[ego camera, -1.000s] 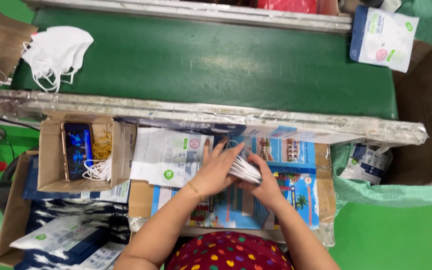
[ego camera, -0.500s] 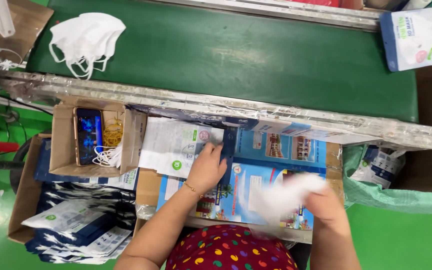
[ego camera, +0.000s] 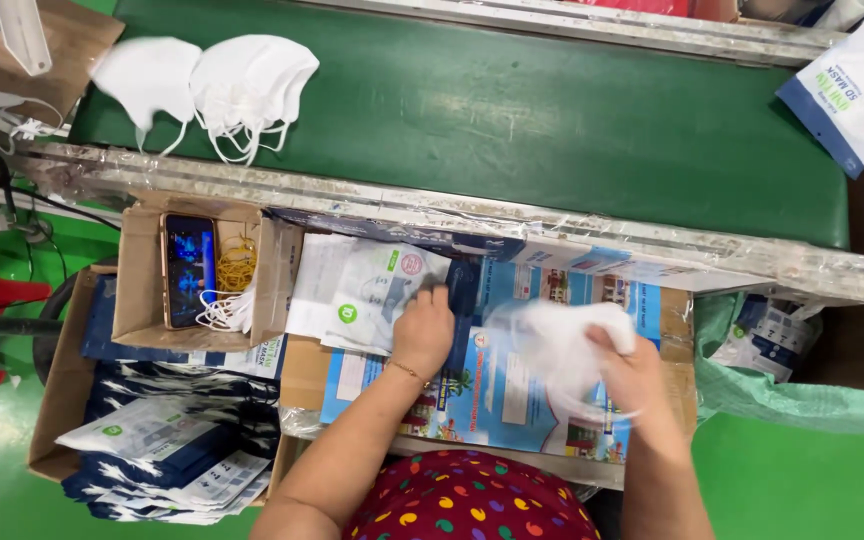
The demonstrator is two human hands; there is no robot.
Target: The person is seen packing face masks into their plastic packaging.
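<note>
Two hands at work: right hand [ego camera: 624, 372] closed around a bundle of white masks [ego camera: 564, 345]; left hand [ego camera: 424, 330] pressing fingers-down on a flat pouch [ego camera: 377, 295].
Masks: blurred, bunched in the right hand's grip, held above the blue printed sheet [ego camera: 512, 385] on the counter, right of the pouch.
Pouch: white and grey, lying flat on top of a small stack just left of centre, its mouth not visible.
Left hand: fingers bent, tips on the pouch's right edge; whether it pinches or only pins cannot be told.
Handling note: judged best to keep the bundle squared and ear loops tucked, and to hold the pouch steady with the left hand so the stack under it does not slide.
Near left: open cardboard box [ego camera: 197, 275] with a phone [ego camera: 189, 270], yellow rubber bands [ego camera: 237, 268] and loose loops.
Lower left: carton of packed pouches [ego camera: 157, 450].
Far side: green belt [ego camera: 472, 110] carrying loose white masks [ego camera: 212, 85], and one printed packet [ego camera: 857, 85] at upper right.
</note>
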